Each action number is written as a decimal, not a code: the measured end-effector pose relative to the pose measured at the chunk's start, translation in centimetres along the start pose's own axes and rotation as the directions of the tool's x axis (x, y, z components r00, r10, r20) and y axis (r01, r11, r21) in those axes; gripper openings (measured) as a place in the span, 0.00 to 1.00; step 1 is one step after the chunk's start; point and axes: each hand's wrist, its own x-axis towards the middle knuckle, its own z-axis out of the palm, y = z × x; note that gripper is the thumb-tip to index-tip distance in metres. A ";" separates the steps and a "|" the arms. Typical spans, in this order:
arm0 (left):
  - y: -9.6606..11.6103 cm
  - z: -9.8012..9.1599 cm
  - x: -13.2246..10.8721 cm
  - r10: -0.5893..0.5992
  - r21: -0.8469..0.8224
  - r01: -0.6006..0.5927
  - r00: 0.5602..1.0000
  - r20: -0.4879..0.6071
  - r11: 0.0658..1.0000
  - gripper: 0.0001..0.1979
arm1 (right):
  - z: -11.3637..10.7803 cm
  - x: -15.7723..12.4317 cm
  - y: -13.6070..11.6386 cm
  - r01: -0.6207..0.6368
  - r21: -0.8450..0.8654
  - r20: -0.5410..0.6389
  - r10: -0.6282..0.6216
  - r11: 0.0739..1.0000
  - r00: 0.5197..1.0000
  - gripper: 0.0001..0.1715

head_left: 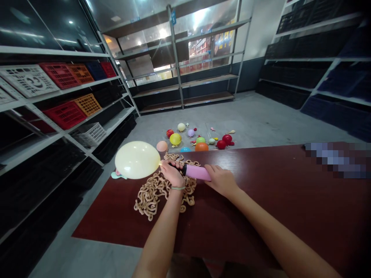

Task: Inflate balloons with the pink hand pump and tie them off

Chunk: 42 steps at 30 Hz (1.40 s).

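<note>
A large pale yellow balloon (137,160), blown up, stretches to the left from my left hand (173,173). The fingers of that hand are closed around the balloon's neck and the black front end of a hand pump (197,172). The pump has a pink barrel and lies level, pointing left. My right hand (222,180) is wrapped round the barrel's right end; its palm side is hidden. Beneath my left hand and wrist, a heap of tan, curly, worm-like pieces (149,196) spreads over the dark red table (261,208).
Limp balloons (118,175) lie at the table's left edge behind the big one. Past the far edge, several coloured balloons (175,139) are scattered on the grey floor (246,116). Shelves with crates (66,114) stand left; a metal rack (181,81) stands behind. A blurred patch (333,158) covers the table's right.
</note>
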 end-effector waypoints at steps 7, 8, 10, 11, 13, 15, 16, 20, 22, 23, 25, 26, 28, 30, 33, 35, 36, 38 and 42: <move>0.8 0.3 0.2 0.073 -0.066 -0.080 0.993 -0.097 0.995 0.14 | 0.0 -0.2 3.8 0.006 -0.040 -0.034 -0.008 0.999 0.999 0.20; 1.3 0.2 0.5 0.092 -0.072 -0.101 0.989 -0.114 0.992 0.13 | 0.0 -0.3 4.8 -0.004 -0.052 -0.044 0.001 0.999 0.999 0.20; 2.2 -0.2 1.1 0.125 -0.081 -0.139 0.980 -0.157 0.987 0.11 | -0.1 -0.5 6.5 -0.039 -0.065 -0.063 0.035 0.997 0.997 0.20; 2.5 -0.4 1.4 0.139 -0.082 -0.155 0.974 -0.178 0.984 0.10 | -0.1 -0.6 7.0 -0.058 -0.066 -0.068 0.053 0.996 0.996 0.20; 2.9 -0.7 1.8 0.159 -0.076 -0.179 0.964 -0.215 0.981 0.09 | 0.0 -0.6 7.4 -0.084 -0.067 -0.068 0.080 0.994 0.995 0.20; 2.8 -0.8 1.8 0.159 -0.065 -0.179 0.960 -0.232 0.982 0.09 | 0.1 -0.5 6.8 -0.083 -0.069 -0.056 0.079 0.994 0.995 0.19; 2.6 -0.7 1.7 0.153 -0.062 -0.172 0.960 -0.235 0.983 0.10 | 0.2 -0.4 6.1 -0.076 -0.069 -0.050 0.073 0.995 0.996 0.18; 0.6 0.0 0.5 0.064 -0.053 -0.075 0.980 -0.188 0.996 0.13 | 0.3 -0.2 2.4 -0.036 -0.027 -0.027 0.035 0.999 0.999 0.18; -0.2 0.4 -0.2 0.013 -0.045 -0.019 0.990 -0.137 0.999 0.15 | 0.3 -0.1 1.0 -0.026 0.012 -0.013 0.026 1.000 1.000 0.19; -0.5 0.6 -0.4 0.000 -0.043 -0.005 0.993 -0.114 0.999 0.16 | 0.3 -0.1 0.6 -0.020 0.025 -0.006 0.020 0.999 1.000 0.19; -0.4 0.8 -0.6 0.009 -0.044 -0.013 0.996 -0.086 0.999 0.16 | 0.2 -0.1 0.8 -0.007 0.025 -0.004 0.007 1.000 1.000 0.20; -0.2 0.8 -0.5 0.021 -0.048 -0.025 0.997 -0.081 0.999 0.16 | 0.2 -0.1 1.3 -0.005 0.011 -0.008 0.005 1.000 1.000 0.20; 0.7 0.7 -0.1 0.052 -0.056 -0.057 0.994 -0.092 0.997 0.15 | 0.2 -0.2 3.0 -0.022 -0.025 -0.018 0.022 0.999 1.000 0.19; 1.9 0.4 0.6 0.088 -0.062 -0.096 0.989 -0.123 0.993 0.14 | 0.2 -0.3 4.8 -0.063 -0.051 -0.026 0.061 0.997 0.998 0.20; 3.3 -0.2 1.6 0.130 -0.072 -0.146 0.973 -0.190 0.987 0.10 | 0.2 -0.5 6.4 -0.106 -0.063 -0.026 0.105 0.992 0.994 0.21; 3.7 -0.4 1.8 0.143 -0.082 -0.165 0.964 -0.224 0.983 0.09 | 0.1 -0.5 6.1 -0.110 -0.065 -0.029 0.108 0.992 0.994 0.20; 3.7 -0.4 1.8 0.148 -0.087 -0.172 0.961 -0.234 0.981 0.08 | 0.0 -0.5 5.5 -0.101 -0.065 -0.031 0.100 0.993 0.995 0.19; 3.2 -0.2 1.2 0.146 -0.093 -0.172 0.961 -0.234 0.981 0.09 | -0.1 -0.4 3.8 -0.071 -0.057 -0.032 0.069 0.996 0.997 0.18; 1.3 0.6 -0.6 0.062 -0.067 -0.072 0.988 -0.141 0.995 0.13 | -0.1 -0.2 0.6 -0.024 0.001 -0.014 0.024 1.000 1.000 0.20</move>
